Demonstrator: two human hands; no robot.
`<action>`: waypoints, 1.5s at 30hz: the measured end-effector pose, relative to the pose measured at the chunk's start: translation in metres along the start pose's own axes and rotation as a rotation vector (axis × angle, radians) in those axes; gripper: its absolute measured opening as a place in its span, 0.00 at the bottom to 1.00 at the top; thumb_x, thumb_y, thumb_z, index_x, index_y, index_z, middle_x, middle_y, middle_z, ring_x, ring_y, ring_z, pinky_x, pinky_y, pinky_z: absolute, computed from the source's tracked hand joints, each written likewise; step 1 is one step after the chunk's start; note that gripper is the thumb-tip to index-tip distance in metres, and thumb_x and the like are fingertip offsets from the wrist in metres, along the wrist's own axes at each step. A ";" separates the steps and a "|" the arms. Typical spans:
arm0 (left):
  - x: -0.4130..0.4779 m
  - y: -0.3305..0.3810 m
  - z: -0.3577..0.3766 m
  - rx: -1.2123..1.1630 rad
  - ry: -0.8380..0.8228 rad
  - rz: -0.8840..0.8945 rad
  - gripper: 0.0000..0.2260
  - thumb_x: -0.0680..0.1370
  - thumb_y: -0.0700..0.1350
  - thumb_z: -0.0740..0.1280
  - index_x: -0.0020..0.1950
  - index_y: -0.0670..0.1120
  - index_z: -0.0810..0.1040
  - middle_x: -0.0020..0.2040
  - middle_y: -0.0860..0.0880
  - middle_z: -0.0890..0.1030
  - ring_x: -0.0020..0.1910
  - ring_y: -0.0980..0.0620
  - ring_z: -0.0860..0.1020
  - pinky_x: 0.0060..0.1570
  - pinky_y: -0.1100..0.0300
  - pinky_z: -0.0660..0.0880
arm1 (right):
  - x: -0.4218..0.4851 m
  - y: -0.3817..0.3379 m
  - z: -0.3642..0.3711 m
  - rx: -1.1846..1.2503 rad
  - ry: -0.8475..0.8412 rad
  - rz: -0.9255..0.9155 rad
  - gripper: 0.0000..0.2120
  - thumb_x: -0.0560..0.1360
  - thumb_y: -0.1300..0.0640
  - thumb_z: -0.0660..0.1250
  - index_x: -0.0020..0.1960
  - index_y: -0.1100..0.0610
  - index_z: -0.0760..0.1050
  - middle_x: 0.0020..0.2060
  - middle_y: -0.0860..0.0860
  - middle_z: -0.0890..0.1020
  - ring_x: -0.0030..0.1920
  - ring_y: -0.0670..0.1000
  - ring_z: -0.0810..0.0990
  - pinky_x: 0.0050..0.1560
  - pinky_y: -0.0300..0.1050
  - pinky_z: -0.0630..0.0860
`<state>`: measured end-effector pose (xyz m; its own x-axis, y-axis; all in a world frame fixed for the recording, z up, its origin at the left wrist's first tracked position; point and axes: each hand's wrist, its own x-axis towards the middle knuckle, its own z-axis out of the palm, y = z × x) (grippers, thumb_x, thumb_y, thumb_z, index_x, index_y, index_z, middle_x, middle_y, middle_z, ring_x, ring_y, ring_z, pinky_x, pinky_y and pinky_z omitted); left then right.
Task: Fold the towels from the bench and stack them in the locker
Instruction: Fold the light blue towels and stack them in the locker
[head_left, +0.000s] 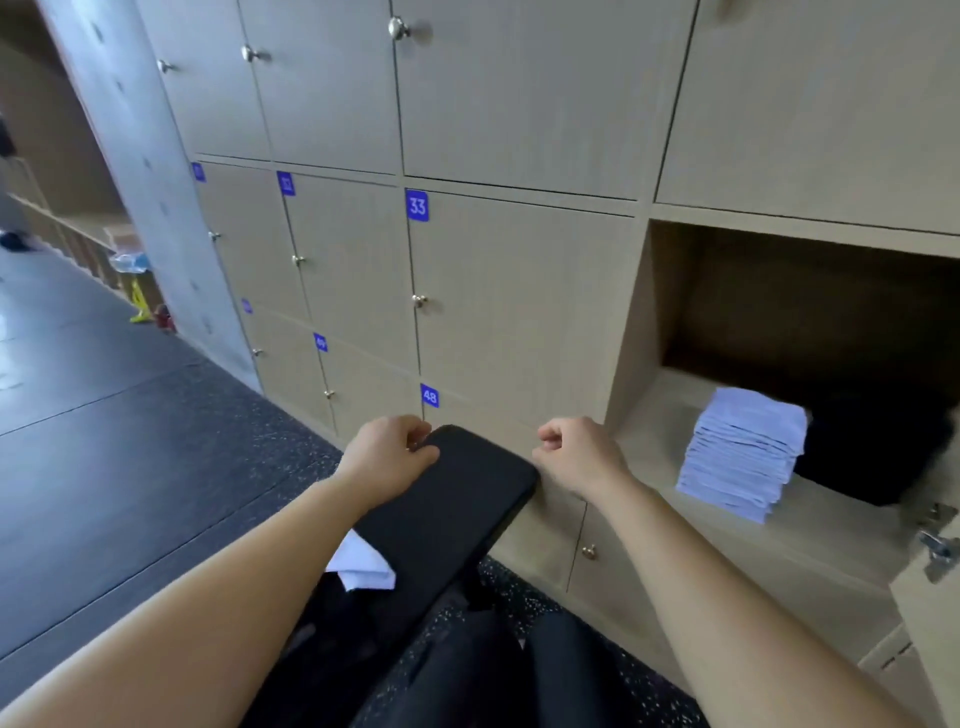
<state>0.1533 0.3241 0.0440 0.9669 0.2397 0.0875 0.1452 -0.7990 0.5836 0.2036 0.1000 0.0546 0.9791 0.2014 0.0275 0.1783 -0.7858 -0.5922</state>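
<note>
— What can you read on the doors?

— The blue tag (417, 206) straight ahead says 33. The lower tag (429, 397), just beyond my knuckles, says 48. The tags further left are too blurred to read.

— And your hands?

— My left hand (387, 457) is over the far end of the black padded surface (452, 514). My right hand (576, 457) is just off its right edge, in front of the lockers. On both, the fingers (550, 434) are curled in tight, and I see nothing held in them.

— Where are the towels?

— A neat stack of folded towels (743, 452) stands on the floor of the open locker (631, 322) to my right, just beside a dark object (878, 452). One loose white towel (363, 566) shows at the left side of the surface, partly behind my left forearm.
</note>
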 end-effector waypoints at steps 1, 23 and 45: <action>-0.005 -0.016 -0.007 -0.006 0.018 -0.037 0.17 0.76 0.47 0.70 0.65 0.45 0.78 0.58 0.48 0.81 0.58 0.49 0.78 0.59 0.57 0.73 | -0.001 -0.007 0.014 0.003 -0.031 -0.012 0.16 0.74 0.55 0.66 0.61 0.54 0.77 0.55 0.50 0.82 0.57 0.53 0.79 0.58 0.46 0.75; -0.015 -0.225 0.065 0.104 -0.126 -0.235 0.17 0.75 0.48 0.68 0.65 0.52 0.79 0.62 0.56 0.79 0.62 0.55 0.75 0.60 0.60 0.72 | 0.034 -0.037 0.261 -0.198 -0.482 -0.065 0.14 0.73 0.50 0.66 0.56 0.56 0.77 0.50 0.49 0.80 0.51 0.52 0.79 0.50 0.46 0.76; 0.020 -0.182 0.079 0.030 0.028 0.092 0.14 0.73 0.44 0.72 0.59 0.49 0.81 0.57 0.54 0.79 0.58 0.57 0.73 0.56 0.73 0.62 | 0.052 -0.060 0.239 0.064 -0.246 -0.272 0.02 0.73 0.55 0.66 0.45 0.53 0.74 0.41 0.48 0.79 0.47 0.53 0.77 0.42 0.46 0.69</action>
<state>0.1630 0.4305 -0.1239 0.9702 0.1799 0.1621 0.0632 -0.8345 0.5473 0.2208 0.2977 -0.1011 0.8426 0.5386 0.0009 0.4148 -0.6478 -0.6390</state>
